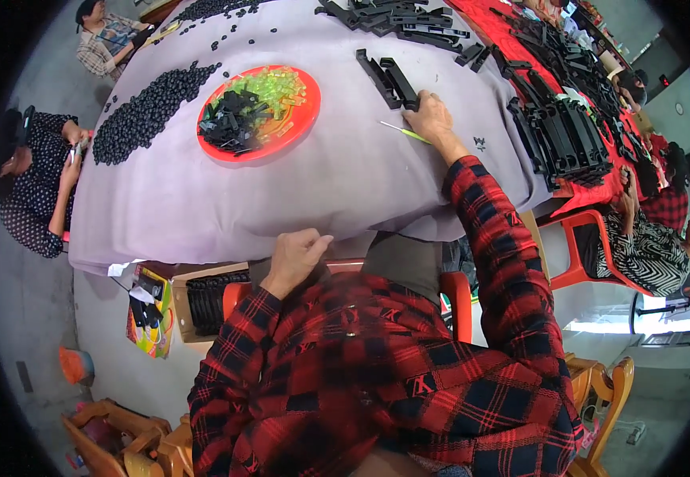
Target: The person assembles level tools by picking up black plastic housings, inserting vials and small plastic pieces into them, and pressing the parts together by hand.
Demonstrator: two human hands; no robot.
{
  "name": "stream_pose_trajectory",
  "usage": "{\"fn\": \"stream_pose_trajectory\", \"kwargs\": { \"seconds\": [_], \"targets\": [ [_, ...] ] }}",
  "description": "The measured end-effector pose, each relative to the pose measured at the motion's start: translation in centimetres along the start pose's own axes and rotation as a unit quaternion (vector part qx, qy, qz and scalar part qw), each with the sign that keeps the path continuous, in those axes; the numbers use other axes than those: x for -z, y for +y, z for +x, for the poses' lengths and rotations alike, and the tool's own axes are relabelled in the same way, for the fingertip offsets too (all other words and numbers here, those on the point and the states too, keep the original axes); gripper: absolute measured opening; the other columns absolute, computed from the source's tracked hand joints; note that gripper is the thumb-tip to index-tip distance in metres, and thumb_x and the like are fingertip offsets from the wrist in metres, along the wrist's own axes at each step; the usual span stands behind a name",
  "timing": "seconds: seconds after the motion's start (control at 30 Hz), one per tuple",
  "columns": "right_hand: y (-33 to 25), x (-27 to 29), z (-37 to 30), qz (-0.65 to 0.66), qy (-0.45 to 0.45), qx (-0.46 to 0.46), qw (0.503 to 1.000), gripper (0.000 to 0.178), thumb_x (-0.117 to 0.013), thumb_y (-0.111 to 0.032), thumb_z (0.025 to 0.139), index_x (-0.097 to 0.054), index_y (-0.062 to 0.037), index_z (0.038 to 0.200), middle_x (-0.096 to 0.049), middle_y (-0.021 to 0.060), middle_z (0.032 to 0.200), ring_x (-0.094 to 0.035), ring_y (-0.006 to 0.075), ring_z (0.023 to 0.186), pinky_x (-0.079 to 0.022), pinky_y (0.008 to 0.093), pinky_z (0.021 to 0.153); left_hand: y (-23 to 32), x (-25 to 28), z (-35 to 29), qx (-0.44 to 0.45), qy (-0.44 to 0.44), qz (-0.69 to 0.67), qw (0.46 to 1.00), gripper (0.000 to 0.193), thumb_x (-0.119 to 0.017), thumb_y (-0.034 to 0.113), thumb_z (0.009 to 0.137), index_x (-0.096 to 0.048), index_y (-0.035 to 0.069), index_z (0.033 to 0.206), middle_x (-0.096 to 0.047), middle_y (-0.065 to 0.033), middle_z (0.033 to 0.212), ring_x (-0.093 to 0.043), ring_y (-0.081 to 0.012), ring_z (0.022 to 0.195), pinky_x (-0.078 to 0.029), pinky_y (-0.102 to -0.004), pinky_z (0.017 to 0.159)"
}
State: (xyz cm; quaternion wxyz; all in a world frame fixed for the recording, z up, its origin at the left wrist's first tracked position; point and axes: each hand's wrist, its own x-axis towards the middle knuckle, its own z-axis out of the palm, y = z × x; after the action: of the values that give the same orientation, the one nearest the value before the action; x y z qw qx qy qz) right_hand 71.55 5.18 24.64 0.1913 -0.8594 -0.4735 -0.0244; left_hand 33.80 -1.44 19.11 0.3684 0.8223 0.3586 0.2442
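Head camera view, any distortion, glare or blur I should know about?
Head view: black vignette around the rim, and the tablecloth's near edge looks curved; head view: a washed-out white patch at far right; head view: the plaid shirt looks soft low at its front, while the right hand is fairly clear.

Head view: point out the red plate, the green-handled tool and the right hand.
Red plate (303, 124): head view, bare right side.
Green-handled tool (412, 134): head view, handle.
Right hand (432, 119): head view, back of hand.
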Motion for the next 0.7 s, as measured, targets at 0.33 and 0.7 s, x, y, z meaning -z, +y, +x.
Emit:
{"fn": "stream_pose_trajectory", "kwargs": {
  "seconds": [0.33,0.7],
  "targets": [
    [6.2,1.9,2.5,0.624,-0.114,-0.271,0.724,0.026,-0.083,-0.024,0.083,-0.064,-0.0089,0.093,-0.058,0.0006,0.077,-0.055,0.0124,0.061,-0.051,0.028,0.049,0.3,0.1,0.2,0.011,-0.006,-0.003,1.0,0.037,-0.069,0.033,0.09,-0.065,0.001,0.072,-0.056,-0.02,0.062,-0.055,-0.0375,0.054,-0.042,-0.043,0.052],
    [1.5,5.3,-6.7,0.729,-0.279,-0.093,0.619,0.031,-0.073,-0.016,0.093,-0.064,0.0006,0.117,-0.066,0.0021,0.093,-0.062,0.0144,0.076,-0.053,0.0294,0.068,2.1,2.5,0.7,-0.083,0.186,-0.05,0.978,0.041,-0.081,0.014,0.08,-0.066,0.0,0.115,-0.055,-0.009,0.078,-0.053,-0.0218,0.066,-0.046,-0.0347,0.062]
  ]
}}
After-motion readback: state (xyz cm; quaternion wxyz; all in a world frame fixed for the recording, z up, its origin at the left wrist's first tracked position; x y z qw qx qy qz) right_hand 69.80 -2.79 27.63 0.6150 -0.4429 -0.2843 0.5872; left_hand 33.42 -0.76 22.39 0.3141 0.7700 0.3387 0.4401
